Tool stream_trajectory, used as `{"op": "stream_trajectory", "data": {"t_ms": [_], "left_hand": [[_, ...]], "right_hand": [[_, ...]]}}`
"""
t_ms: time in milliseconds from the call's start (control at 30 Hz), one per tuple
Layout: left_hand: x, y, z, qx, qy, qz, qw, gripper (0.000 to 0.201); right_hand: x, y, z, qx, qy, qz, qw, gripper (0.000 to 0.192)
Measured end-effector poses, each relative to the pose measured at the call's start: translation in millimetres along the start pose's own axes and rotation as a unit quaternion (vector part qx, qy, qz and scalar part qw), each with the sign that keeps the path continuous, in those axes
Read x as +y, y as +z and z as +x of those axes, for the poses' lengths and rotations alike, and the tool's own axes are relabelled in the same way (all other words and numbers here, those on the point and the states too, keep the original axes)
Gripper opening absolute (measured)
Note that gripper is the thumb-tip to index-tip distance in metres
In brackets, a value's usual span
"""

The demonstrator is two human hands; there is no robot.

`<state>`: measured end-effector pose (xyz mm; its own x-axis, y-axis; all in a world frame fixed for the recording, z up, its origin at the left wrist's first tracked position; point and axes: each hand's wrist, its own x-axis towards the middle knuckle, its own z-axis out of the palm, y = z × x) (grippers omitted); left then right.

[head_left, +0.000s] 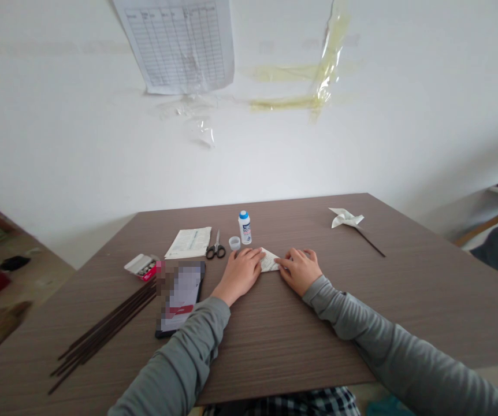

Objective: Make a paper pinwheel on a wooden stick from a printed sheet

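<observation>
A small folded piece of printed paper (268, 261) lies on the table between my hands, its top coming to a point. My left hand (241, 271) holds its left side, fingers bent over the edge. The right corner is pinched at the fingertips of my right hand (300, 269). Just beyond my left hand stand a small open white cap or cup (234, 242) and a white glue bottle (245, 228) with a blue top. Black-handled scissors (216, 248) lie to the left of these.
A paper stack (189, 242), an open box (141, 266) of small items, a phone (182, 300) and several thin brown sticks (106, 323) lie to the left. A finished paper pinwheel (346, 218) on a stick rests at the right. The white wall (275, 162) borders the table (405, 300).
</observation>
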<state>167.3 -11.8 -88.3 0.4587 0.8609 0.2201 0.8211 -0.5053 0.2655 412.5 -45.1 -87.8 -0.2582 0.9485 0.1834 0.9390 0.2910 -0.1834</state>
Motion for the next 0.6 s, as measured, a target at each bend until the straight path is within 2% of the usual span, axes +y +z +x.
{"op": "stream_trajectory", "data": {"t_ms": [433, 600], "left_hand": [[0.2, 0.2, -0.5, -0.01, -0.001, 0.014, 1.0, 0.049], [-0.2, 1.5, 1.3, -0.018, -0.003, 0.017, 1.0, 0.049]], "right_hand": [[1.1, 2.7, 0.1, 0.013, -0.003, 0.001, 1.0, 0.045], [0.5, 2.3, -1.0, -0.002, -0.003, 0.003, 1.0, 0.046]]}}
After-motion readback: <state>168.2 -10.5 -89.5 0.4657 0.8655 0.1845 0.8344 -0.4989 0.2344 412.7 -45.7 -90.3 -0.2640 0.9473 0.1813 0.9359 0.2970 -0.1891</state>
